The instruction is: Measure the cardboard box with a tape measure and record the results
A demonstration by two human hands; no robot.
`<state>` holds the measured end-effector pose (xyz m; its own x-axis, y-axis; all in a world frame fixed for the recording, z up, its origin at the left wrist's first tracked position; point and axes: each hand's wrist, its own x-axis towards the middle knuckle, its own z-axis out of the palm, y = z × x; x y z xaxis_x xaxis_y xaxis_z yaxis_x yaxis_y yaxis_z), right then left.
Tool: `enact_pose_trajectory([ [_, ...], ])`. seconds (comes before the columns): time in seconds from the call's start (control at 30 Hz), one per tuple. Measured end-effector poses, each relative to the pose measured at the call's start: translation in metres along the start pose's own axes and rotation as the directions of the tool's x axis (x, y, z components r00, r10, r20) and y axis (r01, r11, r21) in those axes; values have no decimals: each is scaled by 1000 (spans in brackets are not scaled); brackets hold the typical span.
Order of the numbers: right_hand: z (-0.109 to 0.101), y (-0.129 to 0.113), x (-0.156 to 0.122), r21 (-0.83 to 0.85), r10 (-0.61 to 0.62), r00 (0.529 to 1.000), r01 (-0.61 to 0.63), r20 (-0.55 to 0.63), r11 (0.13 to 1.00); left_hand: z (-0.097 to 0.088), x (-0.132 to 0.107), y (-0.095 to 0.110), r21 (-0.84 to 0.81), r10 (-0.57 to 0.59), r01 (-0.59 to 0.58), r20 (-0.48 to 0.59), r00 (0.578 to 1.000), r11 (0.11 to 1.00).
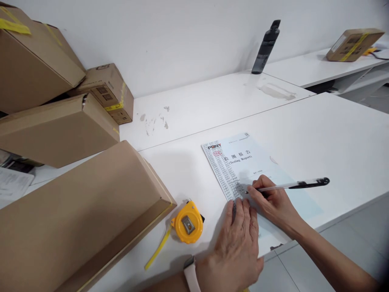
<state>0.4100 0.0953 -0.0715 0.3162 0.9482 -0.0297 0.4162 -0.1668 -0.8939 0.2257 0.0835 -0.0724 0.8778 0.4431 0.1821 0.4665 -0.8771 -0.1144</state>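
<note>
While the left hand (pixel 238 239) lies flat, fingers extended, on the report (pixel 255 152), the right hand (pixel 276 200), at its one o'clock, pinches a pen (pixel 304 185).

Testing Report (pixel 240 162): smooth printed paper.
Pen (pixel 306 184): clear, smooth plastic along the barrel (pixel 279 187); glossy black plastic at the rear.
Tape measure (pixel 196 217): yellow-orange plastic, smooth, with a slight shine; clip (pixel 188 224) of grey metal.
Large box (pixel 91 202): brown cardboard, matt and smooth.
Bottle (pixel 265 50): dark, see-through plastic.
Watch strap (pixel 192 275): pale, smooth, rubber-like.
Counter (pixel 319 134): white, smooth, low sheen; surface patchily worn.
Wall (pixel 182 40): matt white.
</note>
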Motion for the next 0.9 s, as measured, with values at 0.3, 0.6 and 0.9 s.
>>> enact_pose_trajectory([
  [0.3, 1, 2, 2, -50, -38, 999, 36, -38, 998, 0, 1, 1, 29, 9, -10, 11, 1000, 1000],
  [0.6, 0, -4, 2, -49, -47, 998, 45, -37, 998, 0, 1, 1, 20, 12, -12, 7, 1000, 1000],
  [0.9, 0, 1, 2, -40, -30, 998, 27, -59, 999, 0, 1, 1, 15, 5, -6, 13, 1000, 1000],
])
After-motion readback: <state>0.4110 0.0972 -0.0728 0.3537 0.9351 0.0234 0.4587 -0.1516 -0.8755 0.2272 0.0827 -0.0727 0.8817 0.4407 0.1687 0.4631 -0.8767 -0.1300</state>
